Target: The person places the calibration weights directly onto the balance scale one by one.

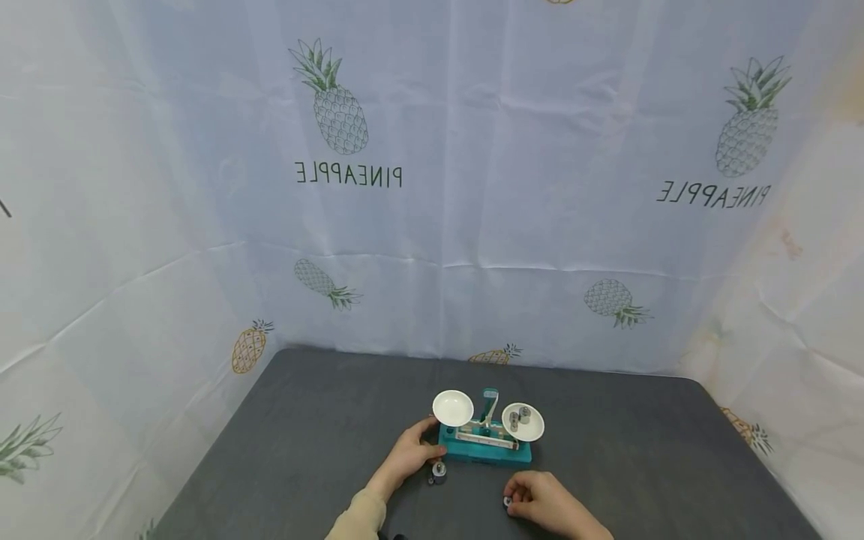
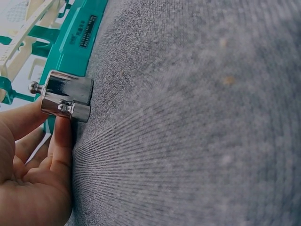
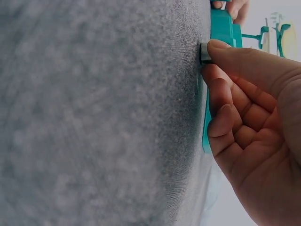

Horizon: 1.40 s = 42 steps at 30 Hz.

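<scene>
Pineapple-printed white curtains (image 1: 513,187) hang behind the dark grey, cloth-topped counter (image 1: 337,420) on my remote view. My right hand (image 1: 550,506) pinches a small silvery metal weight (image 1: 508,502) between thumb and finger, low by the counter; whether it touches the cloth I cannot tell. I judge this relation decisive: the weight lies on the near side of a teal-based balance (image 1: 486,441) whose long axis runs left to right, so the white round right pan (image 1: 533,431), carrying two metal weights, sits beyond and above that hand. My left hand (image 1: 410,452) grips the base's left end, nearer the bare white round left pan (image 1: 453,408) and two loose silvery cylindrical weights (image 1: 439,472) close beside its thumb.
</scene>
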Tool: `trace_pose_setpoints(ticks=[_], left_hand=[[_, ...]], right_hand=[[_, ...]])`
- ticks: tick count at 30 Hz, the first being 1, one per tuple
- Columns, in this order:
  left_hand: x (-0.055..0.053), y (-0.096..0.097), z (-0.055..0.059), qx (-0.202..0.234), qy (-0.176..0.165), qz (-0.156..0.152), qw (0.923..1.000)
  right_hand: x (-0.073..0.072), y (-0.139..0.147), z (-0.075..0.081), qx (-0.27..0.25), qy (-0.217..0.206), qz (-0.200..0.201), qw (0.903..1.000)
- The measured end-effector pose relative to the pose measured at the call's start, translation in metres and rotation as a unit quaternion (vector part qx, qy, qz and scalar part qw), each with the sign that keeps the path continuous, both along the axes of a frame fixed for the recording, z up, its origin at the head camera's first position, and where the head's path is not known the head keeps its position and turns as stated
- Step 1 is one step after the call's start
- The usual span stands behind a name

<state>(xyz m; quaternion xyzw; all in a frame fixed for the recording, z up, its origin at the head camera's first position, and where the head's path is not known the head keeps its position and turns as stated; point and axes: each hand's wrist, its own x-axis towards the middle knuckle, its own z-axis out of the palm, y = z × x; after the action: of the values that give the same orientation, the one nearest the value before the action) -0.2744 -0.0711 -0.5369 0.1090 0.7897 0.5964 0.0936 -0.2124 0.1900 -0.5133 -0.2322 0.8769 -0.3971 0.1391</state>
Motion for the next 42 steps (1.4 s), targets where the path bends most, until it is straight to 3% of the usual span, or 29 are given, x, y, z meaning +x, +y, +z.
trace_pose_setpoints(ticks=[4, 10, 16, 34, 42], left_hand=[[0.002, -0.001, 0.001, 0.009, 0.028, -0.014, 0.9995], [0.0, 0.001, -0.001, -0.01, -0.002, 0.004, 0.9999], [0.001, 0.002, 0.001, -0.008, -0.003, 0.006, 0.9999], [-0.001, 0.003, 0.001, -0.012, -0.012, 0.008, 0.9998], [-0.001, 0.004, 0.002, -0.012, -0.022, 0.012, 0.9996]], right_hand=[[0.001, 0.001, 0.002, 0.001, 0.0, -0.005, 1.0], [0.002, 0.003, 0.007, 0.005, 0.001, -0.015, 0.9999], [0.003, 0.004, 0.016, 0.009, 0.0, -0.023, 0.9997], [0.0, 0.009, 0.051, 0.033, 0.09, -0.066, 0.9932], [-0.005, 0.006, 0.061, 0.016, 0.101, -0.094, 0.9903]])
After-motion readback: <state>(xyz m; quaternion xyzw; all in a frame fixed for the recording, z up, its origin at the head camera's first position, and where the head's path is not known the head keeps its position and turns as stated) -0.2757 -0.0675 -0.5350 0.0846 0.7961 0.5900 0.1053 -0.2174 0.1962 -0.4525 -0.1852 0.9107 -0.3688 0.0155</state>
